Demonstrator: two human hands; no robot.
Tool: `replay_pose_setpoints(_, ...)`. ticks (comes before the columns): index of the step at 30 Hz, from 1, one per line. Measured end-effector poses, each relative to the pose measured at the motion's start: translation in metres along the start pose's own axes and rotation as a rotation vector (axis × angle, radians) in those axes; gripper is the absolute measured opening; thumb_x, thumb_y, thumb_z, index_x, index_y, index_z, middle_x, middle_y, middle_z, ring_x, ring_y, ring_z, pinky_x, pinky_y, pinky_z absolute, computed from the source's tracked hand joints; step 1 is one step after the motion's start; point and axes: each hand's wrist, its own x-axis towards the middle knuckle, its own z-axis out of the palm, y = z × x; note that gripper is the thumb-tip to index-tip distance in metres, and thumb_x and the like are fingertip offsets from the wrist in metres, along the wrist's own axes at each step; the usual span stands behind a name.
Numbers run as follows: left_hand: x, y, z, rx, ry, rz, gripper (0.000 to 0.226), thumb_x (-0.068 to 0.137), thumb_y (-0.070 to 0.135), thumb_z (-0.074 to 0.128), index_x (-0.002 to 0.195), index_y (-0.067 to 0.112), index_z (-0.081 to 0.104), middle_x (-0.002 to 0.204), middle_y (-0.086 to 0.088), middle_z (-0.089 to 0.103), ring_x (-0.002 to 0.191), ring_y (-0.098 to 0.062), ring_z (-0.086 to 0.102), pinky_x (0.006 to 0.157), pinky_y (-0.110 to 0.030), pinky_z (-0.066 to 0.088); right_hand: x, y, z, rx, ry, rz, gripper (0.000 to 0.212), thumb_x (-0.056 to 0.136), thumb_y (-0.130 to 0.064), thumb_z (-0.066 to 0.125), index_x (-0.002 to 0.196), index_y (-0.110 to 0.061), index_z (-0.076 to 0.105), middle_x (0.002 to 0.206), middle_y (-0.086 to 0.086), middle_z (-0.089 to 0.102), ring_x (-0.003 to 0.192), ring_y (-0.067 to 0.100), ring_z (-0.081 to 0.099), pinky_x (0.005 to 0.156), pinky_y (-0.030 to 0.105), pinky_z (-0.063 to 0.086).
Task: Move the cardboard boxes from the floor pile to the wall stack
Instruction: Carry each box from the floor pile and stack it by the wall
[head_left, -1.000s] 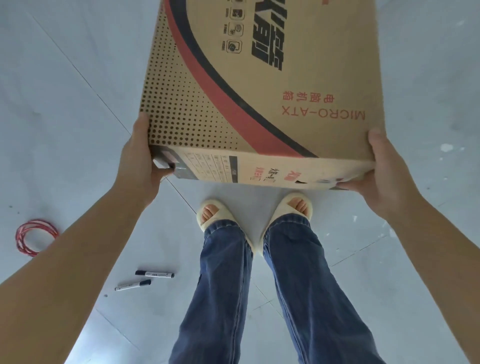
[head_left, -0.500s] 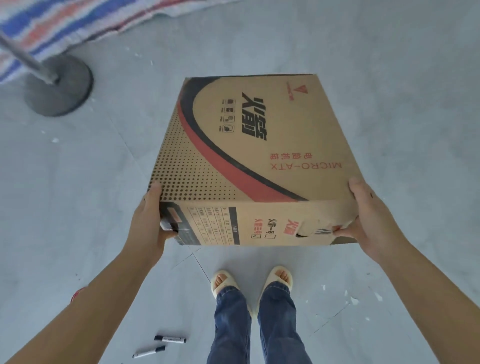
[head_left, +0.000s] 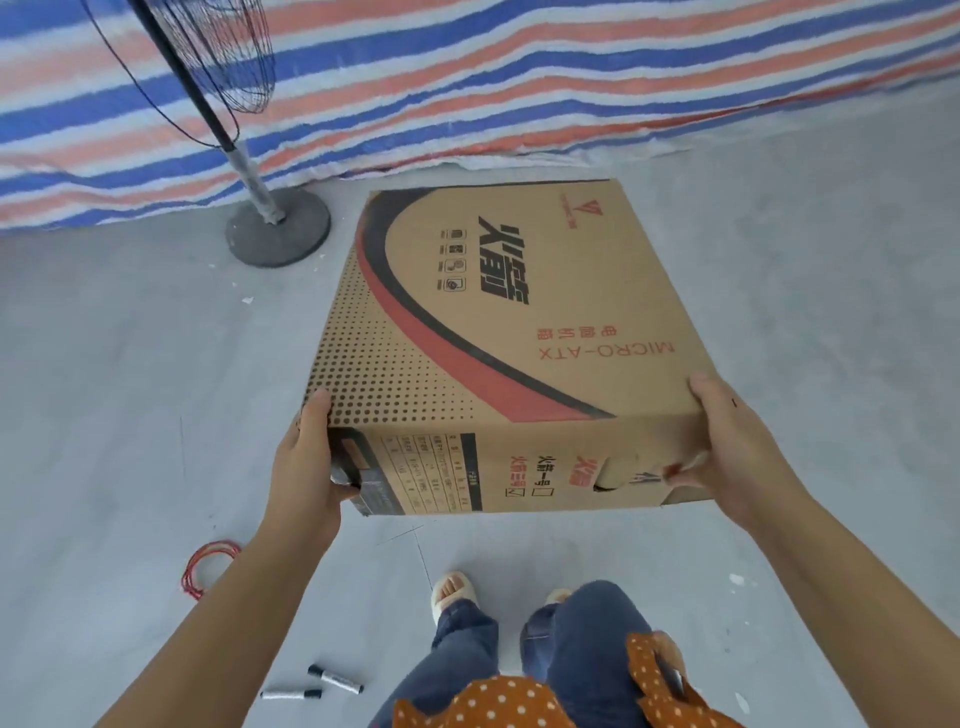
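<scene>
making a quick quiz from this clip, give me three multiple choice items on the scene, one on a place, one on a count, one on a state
1. Where does the fan base stand?
A. on the floor left of the box
B. on top of the box
C. right of the box

2. How many markers lie on the floor near the feet?
A. none
B. two
C. five

3. How is the box held?
A. by the left hand alone
B. resting on the floor, untouched
C. by both hands, one at each near corner

Answers:
1 A, the round base sits on the floor beside the box's far left corner.
2 B, two markers lie side by side at lower left.
3 C, the left hand and right hand each grip a near corner.
</scene>
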Motion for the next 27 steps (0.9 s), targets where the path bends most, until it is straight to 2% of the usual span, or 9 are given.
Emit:
replay_pose_setpoints(2, -0.013, -0.002, -0.009, -0.023, 0.056, -0.034, 0.027, 0.098, 0.044, 0.041, 0.107, 0.028, 0.061, 0.104, 0.008, 0.067, 0.099, -0.008, 0.058, 0.082, -0.055, 0.046, 0.0, -0.002, 0.004, -0.042, -0.06, -0.005, 0.028, 0.093, -0.051, 0.046, 0.109, -0.033, 0.06, 0.099, -0.01, 0.063, 0.087, 0.02, 0.064, 0.068, 0.05, 0.058)
replay_pose_setpoints(5, -0.031, -0.006, -0.013, -0.061, 0.139, -0.051, 0.029, 0.098, 0.045, 0.041, 0.107, 0.026, 0.06, 0.103, 0.006, 0.066, 0.095, -0.01, 0.057, 0.075, -0.049, 0.046, 0.006, -0.006, 0.004, -0.093, -0.152, -0.004, 0.029, 0.091, -0.052, 0.047, 0.106, -0.033, 0.063, 0.098, -0.005, 0.066, 0.085, 0.024, 0.065, 0.064, 0.048, 0.058)
replay_pose_setpoints(10, -0.075, -0.025, -0.004, -0.151, 0.309, -0.057, 0.03, 0.098, 0.045, 0.04, 0.107, 0.025, 0.061, 0.096, 0.004, 0.068, 0.087, -0.012, 0.061, 0.064, -0.037, 0.049, 0.019, -0.021, -0.006, -0.167, -0.327, -0.004, 0.026, 0.092, -0.05, 0.046, 0.104, -0.037, 0.065, 0.085, -0.011, 0.072, 0.09, 0.021, 0.065, 0.071, 0.062, 0.055)
replay_pose_setpoints(13, -0.106, -0.042, 0.008, -0.203, 0.397, -0.063, 0.026, 0.098, 0.045, 0.042, 0.099, 0.029, 0.062, 0.091, 0.005, 0.068, 0.083, -0.011, 0.062, 0.059, -0.035, 0.048, 0.028, -0.028, -0.018, -0.226, -0.422, -0.015, 0.026, 0.091, -0.05, 0.046, 0.104, -0.037, 0.065, 0.083, -0.012, 0.071, 0.091, 0.019, 0.063, 0.071, 0.062, 0.054)
replay_pose_setpoints(17, -0.147, -0.069, 0.017, -0.249, 0.523, -0.055, 0.026, 0.097, 0.046, 0.042, 0.094, 0.029, 0.062, 0.078, 0.009, 0.072, 0.068, -0.006, 0.067, 0.058, -0.034, 0.049, 0.031, -0.032, -0.021, -0.303, -0.532, -0.02, 0.026, 0.092, -0.049, 0.046, 0.104, -0.036, 0.065, 0.095, -0.007, 0.069, 0.092, 0.017, 0.063, 0.067, 0.055, 0.058)
replay_pose_setpoints(19, -0.172, -0.082, 0.015, -0.279, 0.605, -0.051, 0.025, 0.097, 0.044, 0.042, 0.091, 0.03, 0.061, 0.068, 0.015, 0.072, 0.057, 0.001, 0.066, 0.057, -0.033, 0.047, 0.027, -0.031, -0.017, -0.358, -0.605, -0.03, 0.026, 0.091, -0.051, 0.046, 0.101, -0.039, 0.066, 0.094, -0.011, 0.071, 0.091, 0.014, 0.066, 0.056, 0.04, 0.058)
replay_pose_setpoints(20, -0.186, -0.088, 0.013, -0.296, 0.644, -0.054, 0.024, 0.097, 0.044, 0.042, 0.091, 0.03, 0.061, 0.069, 0.014, 0.072, 0.057, 0.001, 0.066, 0.056, -0.033, 0.047, 0.024, -0.03, -0.014, -0.392, -0.644, -0.037, 0.026, 0.09, -0.052, 0.046, 0.101, -0.04, 0.066, 0.096, -0.011, 0.072, 0.092, 0.013, 0.067, 0.056, 0.035, 0.056)
replay_pose_setpoints(24, -0.242, -0.113, 0.003, -0.388, 0.798, -0.099, 0.029, 0.098, 0.046, 0.04, 0.1, 0.027, 0.063, 0.088, 0.004, 0.071, 0.083, -0.012, 0.066, 0.057, -0.035, 0.05, 0.003, -0.02, 0.01, -0.505, -0.801, -0.031, 0.028, 0.089, -0.051, 0.046, 0.103, -0.038, 0.067, 0.102, -0.006, 0.071, 0.095, 0.019, 0.066, 0.055, 0.035, 0.053)
replay_pose_setpoints(27, -0.286, -0.133, -0.008, -0.46, 0.924, -0.113, 0.029, 0.097, 0.047, 0.041, 0.103, 0.027, 0.062, 0.091, 0.005, 0.07, 0.085, -0.01, 0.063, 0.057, -0.035, 0.048, -0.025, -0.007, 0.029, -0.59, -0.917, -0.034, 0.027, 0.091, -0.052, 0.046, 0.102, -0.039, 0.067, 0.099, -0.009, 0.072, 0.094, 0.016, 0.067, 0.053, 0.032, 0.054)
